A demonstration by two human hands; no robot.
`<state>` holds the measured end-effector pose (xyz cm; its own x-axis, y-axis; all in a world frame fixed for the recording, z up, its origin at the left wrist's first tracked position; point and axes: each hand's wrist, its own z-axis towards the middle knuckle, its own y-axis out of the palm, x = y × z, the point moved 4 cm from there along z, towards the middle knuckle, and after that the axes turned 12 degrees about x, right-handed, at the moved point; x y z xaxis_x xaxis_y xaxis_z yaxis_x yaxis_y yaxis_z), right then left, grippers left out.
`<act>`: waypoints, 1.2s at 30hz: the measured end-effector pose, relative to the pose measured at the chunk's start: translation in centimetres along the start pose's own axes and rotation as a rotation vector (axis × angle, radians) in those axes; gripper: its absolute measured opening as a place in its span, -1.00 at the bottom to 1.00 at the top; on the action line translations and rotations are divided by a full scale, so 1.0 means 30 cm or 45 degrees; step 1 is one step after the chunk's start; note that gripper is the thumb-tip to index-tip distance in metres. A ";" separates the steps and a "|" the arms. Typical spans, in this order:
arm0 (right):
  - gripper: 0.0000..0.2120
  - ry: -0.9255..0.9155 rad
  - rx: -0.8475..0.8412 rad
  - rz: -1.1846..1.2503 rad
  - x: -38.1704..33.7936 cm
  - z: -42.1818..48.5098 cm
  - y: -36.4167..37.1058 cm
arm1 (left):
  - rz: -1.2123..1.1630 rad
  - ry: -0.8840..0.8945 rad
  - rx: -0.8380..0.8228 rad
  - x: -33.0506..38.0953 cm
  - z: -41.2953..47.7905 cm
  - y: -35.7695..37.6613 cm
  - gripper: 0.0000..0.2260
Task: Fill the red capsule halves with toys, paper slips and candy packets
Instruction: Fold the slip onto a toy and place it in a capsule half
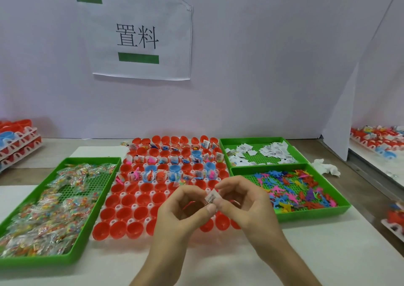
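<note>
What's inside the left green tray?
The left green tray holds clear candy packets, piled thickest near. Perforated floor shows bare at the far middle; anything under the pile is covered.

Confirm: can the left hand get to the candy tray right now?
Probably yes: the candy tray sits open beside the left hand, only low capsule halves between. That hand and the right hand pinch a paper slip, though.

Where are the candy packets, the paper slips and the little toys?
Candy packets (50,211): head view, middle of the pile.
Paper slips (273,151): head view, one white slip.
Toys (290,195): head view, middle of the heap.
</note>
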<state>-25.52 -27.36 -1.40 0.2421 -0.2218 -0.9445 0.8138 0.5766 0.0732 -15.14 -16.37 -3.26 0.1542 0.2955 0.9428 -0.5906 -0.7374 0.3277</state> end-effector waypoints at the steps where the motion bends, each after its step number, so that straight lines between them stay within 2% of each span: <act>1: -0.79 0.015 -0.005 0.019 -0.001 0.000 0.002 | -0.006 -0.014 0.003 -0.007 -0.001 0.000 -0.70; 4: -0.79 0.080 -0.046 0.108 0.002 -0.002 0.004 | 0.024 -0.052 0.005 -0.023 -0.008 -0.001 -0.65; 9: -0.78 0.119 -0.102 0.191 0.005 0.007 -0.012 | 0.140 0.032 -0.068 -0.014 -0.030 0.019 -0.74; 13: -0.77 0.060 -0.181 0.069 0.006 0.009 -0.023 | 0.148 0.093 -0.021 -0.002 -0.029 0.019 -0.86; 17: -0.87 0.056 -0.264 0.009 -0.009 0.028 -0.069 | 0.136 0.158 -0.025 0.011 -0.042 0.028 -0.83; 18: -0.89 0.091 -0.219 0.058 -0.016 0.045 -0.103 | 0.139 0.177 -0.023 0.013 -0.044 0.030 -0.81; 20: -0.83 0.143 0.006 0.132 -0.012 0.089 -0.204 | 0.178 0.216 -0.003 0.011 -0.047 0.031 -0.76; 21: -0.81 0.117 0.149 0.063 -0.006 0.111 -0.261 | 0.193 0.228 0.006 0.009 -0.049 0.032 -0.76; 23: -0.78 0.017 0.405 -0.296 0.015 0.143 -0.358 | 0.204 0.235 0.013 0.006 -0.056 0.038 -0.76; 25: -0.79 -0.035 0.517 -0.661 0.044 0.161 -0.407 | 0.236 0.246 0.016 0.001 -0.060 0.044 -0.72; 27: -0.82 0.015 0.479 -0.938 0.083 0.165 -0.422 | 0.297 0.276 0.016 0.000 -0.063 0.046 -0.69; 30: -0.88 0.142 0.311 -1.222 0.130 0.153 -0.418 | 0.377 0.331 0.008 0.008 -0.066 0.047 -0.68; 33: -0.84 0.116 0.264 -1.349 0.135 0.155 -0.411 | 0.417 0.351 0.014 0.008 -0.066 0.043 -0.72; 36: -0.85 0.081 0.319 -1.332 0.136 0.162 -0.411 | 0.409 0.331 0.016 0.003 -0.064 0.041 -0.75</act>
<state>-32.00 -39.21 -4.60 -0.6586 -0.4659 -0.5910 0.6879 -0.0541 -0.7238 -17.37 -16.08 -2.89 -0.2421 0.1915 0.9512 -0.5662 -0.8240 0.0218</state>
